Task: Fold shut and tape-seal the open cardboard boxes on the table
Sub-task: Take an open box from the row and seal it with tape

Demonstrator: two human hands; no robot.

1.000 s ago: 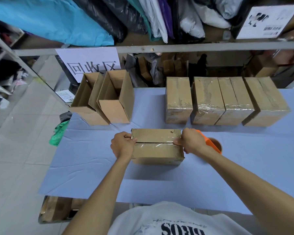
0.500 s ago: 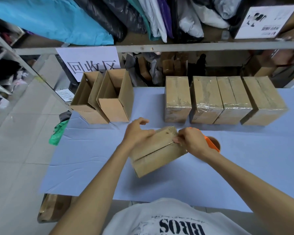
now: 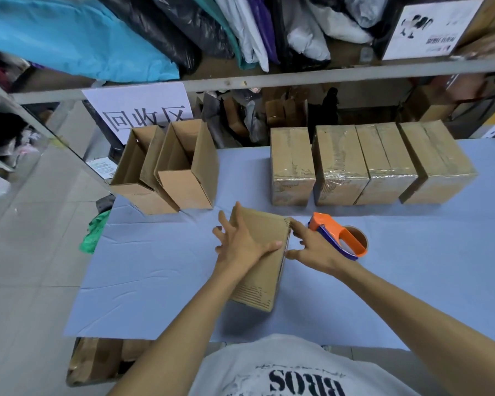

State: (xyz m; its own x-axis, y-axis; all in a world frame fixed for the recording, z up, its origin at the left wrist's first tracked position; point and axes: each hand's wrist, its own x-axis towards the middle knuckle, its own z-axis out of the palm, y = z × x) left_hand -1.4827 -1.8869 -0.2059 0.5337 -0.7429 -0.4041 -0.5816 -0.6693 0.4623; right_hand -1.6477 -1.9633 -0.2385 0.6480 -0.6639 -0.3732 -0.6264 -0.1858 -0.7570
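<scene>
Risk noted first: the box (image 3: 262,284) I am working on lies turned at an angle on the table (image 3: 155,275) in front of me, and nothing grips it. A flat palm and a few fingertips are all that steady it. In my judgement an off-centre push would make it pivot or slide on the smooth blue cover, and any tape along its right edge could crease or lift (I cannot tell whether tape lies there). The tape dispenser (image 3: 339,238) sits just beside my right hand (image 3: 315,248), and a careless sweep would knock it.

Fingers: my left hand (image 3: 240,248) lies flat on the box's upper face, fingers (image 3: 225,224) splayed wide and thumb reaching to the right edge, pressing rather than clasping. The right hand is likewise spread, its fingertips touching the box's right edge and curled round nothing.

Outstanding: two open boxes (image 3: 183,190) stand at the far left of the table, flaps up, well apart from four sealed boxes (image 3: 340,164) in a row at the far right
</scene>
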